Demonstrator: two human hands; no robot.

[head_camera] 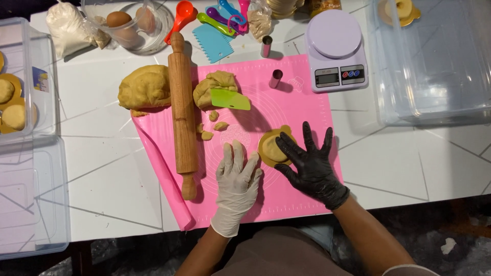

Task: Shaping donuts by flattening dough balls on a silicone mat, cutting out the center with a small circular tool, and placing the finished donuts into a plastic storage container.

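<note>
- Flat and spread, right hand (311, 166) presses dough (274, 150) onto gold disc (266, 139), gripping nothing.
- Left hand (236, 179), open at disc's eight o'clock, steadies mat (286, 92).
- Rolling pin (182, 110) lies parked at nine o'clock.

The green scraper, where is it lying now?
In the head view, the green scraper rests on a dough lump on the pink mat, right of the rolling pin.

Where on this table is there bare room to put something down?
Free: the white table right of the pink mat, below the clear bin, and the patch left of the rolling pin. Crowded: the top edge, with spoons, bowl and scale.
</note>
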